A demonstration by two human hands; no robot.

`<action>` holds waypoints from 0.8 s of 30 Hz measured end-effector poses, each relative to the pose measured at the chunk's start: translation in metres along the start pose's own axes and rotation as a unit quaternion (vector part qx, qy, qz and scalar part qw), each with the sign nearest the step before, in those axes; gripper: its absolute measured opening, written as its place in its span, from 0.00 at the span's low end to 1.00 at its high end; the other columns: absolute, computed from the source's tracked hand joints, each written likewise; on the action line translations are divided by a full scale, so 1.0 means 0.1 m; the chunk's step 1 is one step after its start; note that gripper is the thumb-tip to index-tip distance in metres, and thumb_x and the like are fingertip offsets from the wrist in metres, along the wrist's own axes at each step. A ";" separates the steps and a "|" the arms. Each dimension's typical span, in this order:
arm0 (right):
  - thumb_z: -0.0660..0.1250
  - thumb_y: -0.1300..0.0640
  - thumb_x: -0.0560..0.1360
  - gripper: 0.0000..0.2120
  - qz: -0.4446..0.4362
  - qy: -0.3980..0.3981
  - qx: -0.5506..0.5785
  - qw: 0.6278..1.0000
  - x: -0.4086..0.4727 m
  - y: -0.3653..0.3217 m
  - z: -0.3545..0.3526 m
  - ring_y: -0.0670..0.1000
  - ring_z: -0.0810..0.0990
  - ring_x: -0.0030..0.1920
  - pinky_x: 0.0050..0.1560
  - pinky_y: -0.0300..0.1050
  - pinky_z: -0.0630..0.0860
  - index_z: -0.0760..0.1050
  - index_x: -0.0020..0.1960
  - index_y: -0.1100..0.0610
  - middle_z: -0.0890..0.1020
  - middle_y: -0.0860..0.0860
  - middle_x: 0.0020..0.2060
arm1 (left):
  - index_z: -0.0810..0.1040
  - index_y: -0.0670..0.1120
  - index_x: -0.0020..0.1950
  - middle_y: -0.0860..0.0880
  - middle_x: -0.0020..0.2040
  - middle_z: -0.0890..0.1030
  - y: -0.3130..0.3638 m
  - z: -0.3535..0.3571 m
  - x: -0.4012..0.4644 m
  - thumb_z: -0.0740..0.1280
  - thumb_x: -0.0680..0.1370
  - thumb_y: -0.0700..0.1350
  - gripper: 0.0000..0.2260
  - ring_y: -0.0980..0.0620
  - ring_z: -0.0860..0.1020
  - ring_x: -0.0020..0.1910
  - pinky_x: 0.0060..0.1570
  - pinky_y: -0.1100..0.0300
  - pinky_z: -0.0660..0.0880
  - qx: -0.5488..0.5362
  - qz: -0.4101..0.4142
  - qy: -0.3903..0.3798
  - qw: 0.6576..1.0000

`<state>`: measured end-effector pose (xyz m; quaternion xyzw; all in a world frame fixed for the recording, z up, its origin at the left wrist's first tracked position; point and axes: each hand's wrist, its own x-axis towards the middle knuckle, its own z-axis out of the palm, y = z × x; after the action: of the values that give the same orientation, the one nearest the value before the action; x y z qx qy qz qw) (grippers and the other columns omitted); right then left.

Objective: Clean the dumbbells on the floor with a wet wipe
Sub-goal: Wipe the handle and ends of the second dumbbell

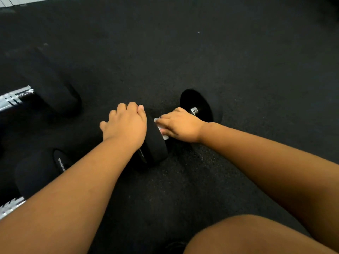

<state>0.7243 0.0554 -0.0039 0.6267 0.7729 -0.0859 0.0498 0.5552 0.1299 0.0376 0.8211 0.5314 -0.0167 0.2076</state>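
A small black dumbbell [197,105] lies on the dark rubber floor in the middle of the view. My left hand [126,123] rests on top of its near weight head, fingers curled over the rim. My right hand [180,125] grips the chrome handle with a white wet wipe [161,128] wrapped under the fingers. Only the wipe's edges and a short bit of chrome by the far head show.
Two larger black dumbbells lie at the left: one [49,88] with a chrome handle at mid-left, another [40,173] at lower left, partly behind my left forearm. My knee [253,235] fills the lower right. A white wall edge [11,1] runs along the top left.
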 end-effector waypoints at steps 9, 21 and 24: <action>0.61 0.44 0.79 0.26 -0.019 -0.063 0.020 0.998 0.02 0.04 -0.06 0.54 0.76 0.62 0.66 0.55 0.65 0.65 0.73 0.55 0.77 0.52 0.62 | 0.69 0.48 0.65 0.45 0.62 0.71 0.03 -0.02 -0.02 0.44 0.83 0.54 0.20 0.43 0.70 0.61 0.54 0.43 0.65 0.008 0.007 -0.001 1.000; 0.57 0.44 0.81 0.18 0.108 -0.318 0.230 0.913 0.28 0.07 -0.53 0.49 0.78 0.55 0.56 0.43 0.72 0.77 0.62 0.51 0.82 0.48 0.55 | 0.72 0.46 0.61 0.43 0.57 0.73 0.07 0.12 -0.30 0.48 0.82 0.52 0.18 0.42 0.72 0.56 0.48 0.45 0.68 0.026 0.040 0.079 0.996; 0.62 0.53 0.77 0.13 0.104 -0.403 0.234 0.879 0.34 0.02 -0.42 0.53 0.83 0.51 0.52 0.44 0.74 0.81 0.52 0.59 0.86 0.53 0.47 | 0.73 0.45 0.62 0.43 0.58 0.75 0.07 0.24 -0.50 0.47 0.80 0.53 0.22 0.41 0.74 0.57 0.54 0.41 0.70 0.027 0.087 0.092 0.992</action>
<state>0.7201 0.0970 0.0304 0.6080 0.5736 -0.5038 0.2178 0.5441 0.0762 0.0304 0.8677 0.4741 0.0621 0.1362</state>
